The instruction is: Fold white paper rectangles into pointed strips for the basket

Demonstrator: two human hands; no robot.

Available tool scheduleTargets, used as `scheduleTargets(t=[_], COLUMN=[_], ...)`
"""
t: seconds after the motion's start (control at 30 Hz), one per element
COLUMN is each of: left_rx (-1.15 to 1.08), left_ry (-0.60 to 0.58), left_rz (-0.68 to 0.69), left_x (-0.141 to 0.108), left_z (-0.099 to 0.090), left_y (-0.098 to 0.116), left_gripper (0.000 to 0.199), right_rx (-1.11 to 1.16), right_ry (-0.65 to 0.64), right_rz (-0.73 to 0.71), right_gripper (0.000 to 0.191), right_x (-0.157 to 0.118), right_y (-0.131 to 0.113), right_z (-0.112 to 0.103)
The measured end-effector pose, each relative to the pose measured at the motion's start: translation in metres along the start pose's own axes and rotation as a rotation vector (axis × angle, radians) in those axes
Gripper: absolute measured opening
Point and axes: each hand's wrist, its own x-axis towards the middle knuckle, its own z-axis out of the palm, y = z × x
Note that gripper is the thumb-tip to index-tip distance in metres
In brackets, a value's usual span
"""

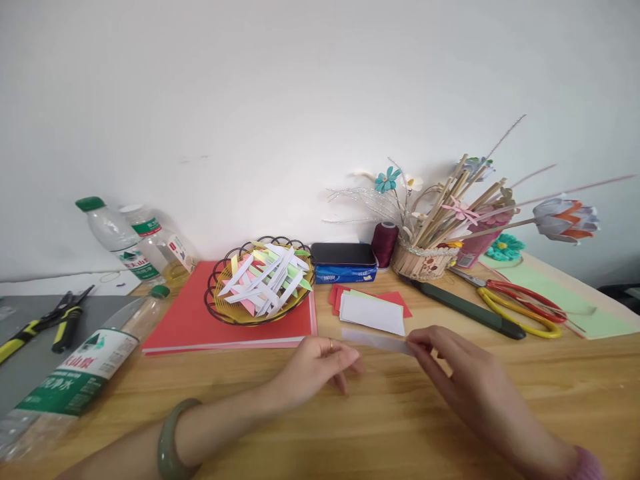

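A narrow white paper strip (377, 341) is pinched at its right end between the thumb and fingers of my right hand (457, 373). The strip is slightly blurred and reaches left above the wooden table. Close to its far end is my left hand (317, 370), with loosely bent fingers apart and nothing visible in them; a ring and a green bangle are on that arm. Just behind the strip lies a small stack of white paper slips (373, 312), with red slips (400, 301) under it. A yellow woven basket (213, 303) holds many folded paper pieces (270, 277).
The basket stands on red paper sheets (175, 313). Behind are a blue box (345, 272), a thread spool (385, 245) and a flower-filled holder (425, 262). At right lie a green-handled cutter (465, 308) and scissors (517, 307). Plastic bottles (85, 367) and pliers (65, 320) occupy the left.
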Motion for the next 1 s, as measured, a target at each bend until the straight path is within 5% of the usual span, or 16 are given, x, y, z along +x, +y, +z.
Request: scheduleTargets(t=[0.13,0.23,0.33,0.43,0.57,0.8,1.0], left_rx=[-0.182,-0.243,-0.270,-0.255,-0.246,-0.248,-0.231], left_ry=[-0.057,-0.016,0.002,-0.028,-0.120,-0.314,-0.198], left_rz=[0.006,0.014,0.000,-0.016,-0.044,-0.083,-0.077], left_x=[-0.006,-0.006,-0.005,-0.004,-0.004,-0.006,-0.007], left_z=[0.005,0.005,0.004,0.004,0.004,0.004,0.005], left_y=[0.005,0.004,0.004,0.005,0.003,-0.003,0.003], left_gripper=[0.055,0.046,0.047,0.053,0.056,0.060,0.067], right_rx=[-0.110,-0.060,0.090,0.256,0.707,0.951,0.879], right_ry=[0.059,0.007,-0.024,-0.018,-0.324,-0.447,-0.381], right_rz=[-0.490,-0.574,-0.401,-0.031,0.350,0.460,0.438], right_gripper=[0.030,0.029,0.017,0.023,0.038,0.055,0.056], right_x=[-0.002,0.001,0.004,0.009,0.023,0.034,0.032], right_y=[-0.037,-0.048,-0.042,-0.032,-0.029,-0.031,-0.029], right_z=[0.002,0.002,0.005,0.012,0.020,0.027,0.029])
